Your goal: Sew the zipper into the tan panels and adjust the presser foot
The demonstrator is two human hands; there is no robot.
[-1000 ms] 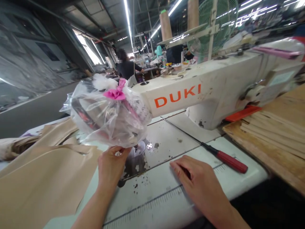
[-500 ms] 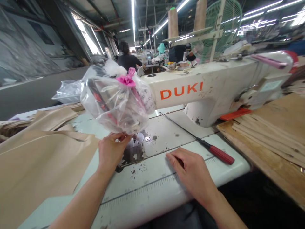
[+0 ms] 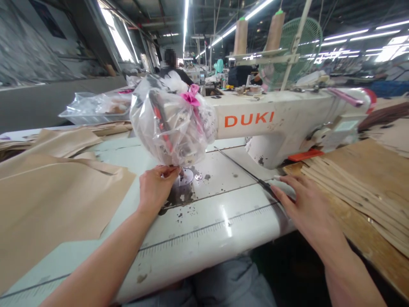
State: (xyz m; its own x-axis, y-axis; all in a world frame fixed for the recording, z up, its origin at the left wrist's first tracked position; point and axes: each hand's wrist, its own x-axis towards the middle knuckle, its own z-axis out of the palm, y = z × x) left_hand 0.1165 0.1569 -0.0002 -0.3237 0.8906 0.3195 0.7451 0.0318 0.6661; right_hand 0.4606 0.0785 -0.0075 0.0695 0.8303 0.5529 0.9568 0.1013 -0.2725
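Note:
A white DUKI sewing machine (image 3: 275,119) stands on the pale table (image 3: 207,230). Clear plastic (image 3: 172,123) tied with a pink ribbon (image 3: 191,97) wraps its head. My left hand (image 3: 156,187) reaches under that plastic by the needle plate (image 3: 187,175), with its fingertips pinched together on something I cannot make out. My right hand (image 3: 303,204) lies with fingers stretched out over the handle end of a long screwdriver (image 3: 239,166). Only the metal shaft shows; the handle is hidden beneath the hand.
Tan fabric pieces (image 3: 47,200) cover the table's left side. A stack of tan strips (image 3: 351,183) lies on a wooden board (image 3: 367,162) at the right. A plastic-covered tray (image 3: 96,108), thread cones (image 3: 240,36), a green fan (image 3: 300,38) and a person (image 3: 172,68) are behind.
My right hand has moved right from the bare table onto the screwdriver's red handle, which is now hidden. The left hand stays under the plastic. The view has shifted.

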